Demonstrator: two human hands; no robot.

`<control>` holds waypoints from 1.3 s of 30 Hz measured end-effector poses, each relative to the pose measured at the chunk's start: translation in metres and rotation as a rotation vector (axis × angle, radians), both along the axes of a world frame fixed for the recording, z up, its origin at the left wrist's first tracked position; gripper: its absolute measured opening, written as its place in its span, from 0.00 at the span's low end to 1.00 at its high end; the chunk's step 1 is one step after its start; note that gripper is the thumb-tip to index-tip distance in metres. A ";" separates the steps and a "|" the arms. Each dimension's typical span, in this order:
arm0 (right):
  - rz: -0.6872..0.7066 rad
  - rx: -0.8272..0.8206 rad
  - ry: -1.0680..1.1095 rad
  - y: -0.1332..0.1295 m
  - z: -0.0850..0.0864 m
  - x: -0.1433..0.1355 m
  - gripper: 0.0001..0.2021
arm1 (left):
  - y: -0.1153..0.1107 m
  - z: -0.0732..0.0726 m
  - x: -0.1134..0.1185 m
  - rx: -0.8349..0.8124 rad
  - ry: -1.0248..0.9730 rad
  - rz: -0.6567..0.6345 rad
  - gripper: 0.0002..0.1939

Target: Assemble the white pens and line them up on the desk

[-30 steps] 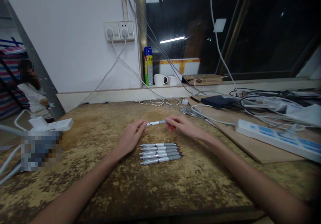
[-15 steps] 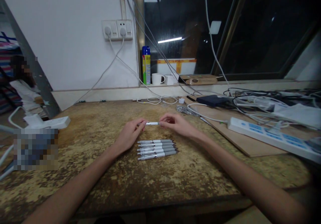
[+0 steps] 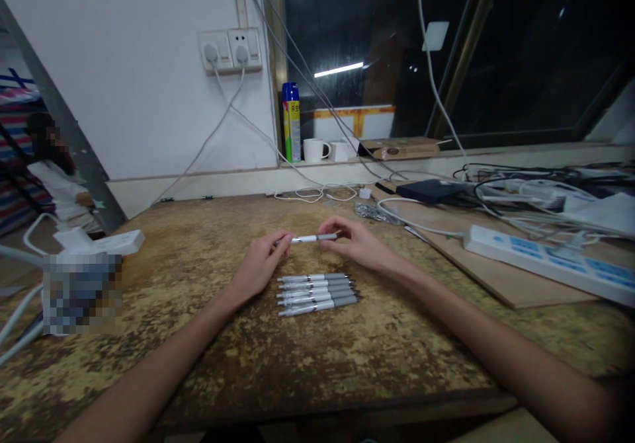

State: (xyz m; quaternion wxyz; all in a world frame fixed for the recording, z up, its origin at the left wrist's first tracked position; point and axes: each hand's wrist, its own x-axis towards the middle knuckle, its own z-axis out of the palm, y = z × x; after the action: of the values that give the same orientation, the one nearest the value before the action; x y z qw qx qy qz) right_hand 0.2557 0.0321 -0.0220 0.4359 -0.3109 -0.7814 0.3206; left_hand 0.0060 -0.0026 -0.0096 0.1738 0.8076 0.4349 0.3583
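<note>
A white pen with a grey grip [image 3: 306, 239] is held level above the table, its left end pinched in the fingers of my left hand [image 3: 258, 261]. Around the pen's grey end is my right hand [image 3: 358, 244], thumb and fingers spread apart with the grip showing between them; whether a fingertip touches the pen I cannot tell. Just nearer to me, several matching pens [image 3: 317, 295] lie side by side in a row, clear ends to the left and grey grips to the right.
The worn wooden table [image 3: 278, 363] carries a power strip [image 3: 536, 258] on a board [image 3: 471, 271] at the right, with tangled cables behind. A spray can [image 3: 292, 125] and a white mug [image 3: 314, 150] stand on the sill. Another person [image 3: 62, 185] is at the far left.
My right hand's fingers have opened away from the pen, so its grey grip now shows. My left hand keeps its pinch. The view has shifted slightly.
</note>
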 end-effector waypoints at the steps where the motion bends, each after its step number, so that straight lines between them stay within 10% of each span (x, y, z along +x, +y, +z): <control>1: -0.003 0.001 0.002 0.000 0.000 0.000 0.11 | 0.000 0.000 0.000 0.002 0.002 0.000 0.21; 39: -0.092 0.102 0.039 -0.003 0.009 0.006 0.08 | 0.006 -0.002 -0.003 -0.203 -0.139 0.046 0.29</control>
State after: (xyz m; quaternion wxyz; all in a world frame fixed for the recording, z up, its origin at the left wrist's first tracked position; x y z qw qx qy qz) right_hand 0.2617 0.0293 -0.0132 0.4809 -0.3177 -0.7727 0.2660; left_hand 0.0027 0.0032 -0.0112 0.2762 0.7488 0.4744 0.3715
